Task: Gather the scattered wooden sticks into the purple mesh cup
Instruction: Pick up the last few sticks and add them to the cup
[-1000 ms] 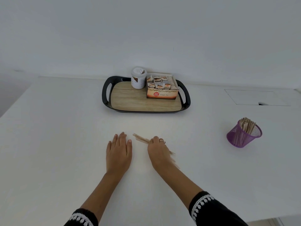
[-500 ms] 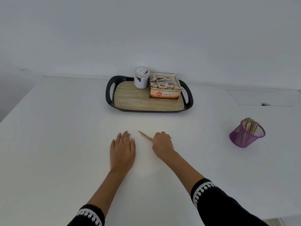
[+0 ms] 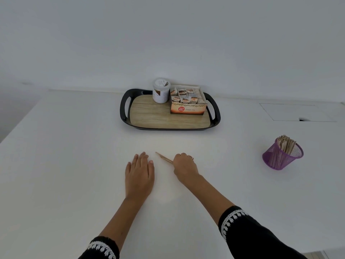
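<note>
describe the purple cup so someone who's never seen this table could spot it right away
On the white table, look right of the black-rimmed tray, near the right edge. The purple mesh cup stands alone there, the only see-through container, packed with wooden sticks.

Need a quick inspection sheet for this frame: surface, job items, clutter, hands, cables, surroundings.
Surface: white table, plain top, with a rectangular hatch at the far right.
Job's things: bundle of wooden sticks held in the right hand; purple mesh cup at the right, tilted, already holding many sticks.
Clutter: black tray with wood-look base, carrying a white jar and an open tea box.
Hands: left hand lies flat on the table, fingers straight; right hand grips the sticks.
Cables: nothing seen.
Surroundings: white wall behind the table.
</note>
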